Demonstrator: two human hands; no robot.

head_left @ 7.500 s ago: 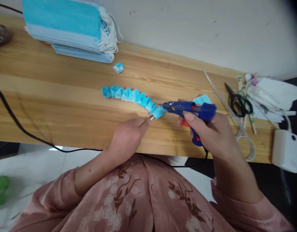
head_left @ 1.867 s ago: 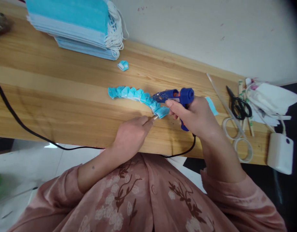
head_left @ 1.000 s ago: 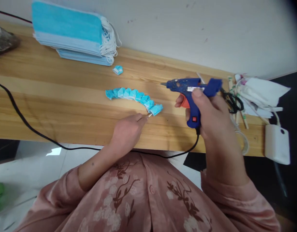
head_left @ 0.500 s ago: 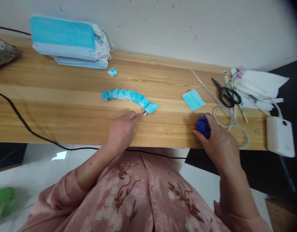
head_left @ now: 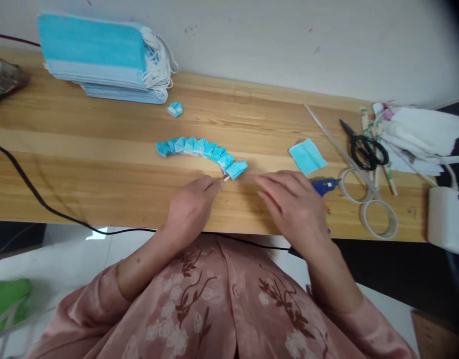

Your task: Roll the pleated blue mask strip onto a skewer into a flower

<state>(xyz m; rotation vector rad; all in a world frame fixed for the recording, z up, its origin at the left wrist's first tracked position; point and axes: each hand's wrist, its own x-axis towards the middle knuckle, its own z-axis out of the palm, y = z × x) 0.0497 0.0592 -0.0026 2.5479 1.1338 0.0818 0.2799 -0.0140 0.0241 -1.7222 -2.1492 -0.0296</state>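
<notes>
My left hand (head_left: 194,207) pinches a thin wooden stick (head_left: 227,178) between thumb and fingers. At the stick's tip is a folded light-blue fabric piece (head_left: 237,169), by the right end of a curved row of blue folded pieces (head_left: 192,145). My right hand (head_left: 294,204) holds nothing, its fingers reaching left toward the stick and slightly blurred. Behind its wrist lies a blue glue gun (head_left: 324,186), partly hidden. A flat blue square (head_left: 307,156) rests above my right hand. One separate folded piece (head_left: 175,109) lies farther back.
A stack of blue face masks (head_left: 90,50) stands at the back left. Black scissors (head_left: 367,151), two tape rolls (head_left: 379,219), a clear glue stick (head_left: 339,147) and white scraps (head_left: 419,129) lie at right, near a white box (head_left: 448,219). A black cable (head_left: 38,197) crosses the front edge.
My right hand has let go of the glue gun, which now lies on the table, and has moved left toward the stick. My left hand keeps its pinch, nearly still.
</notes>
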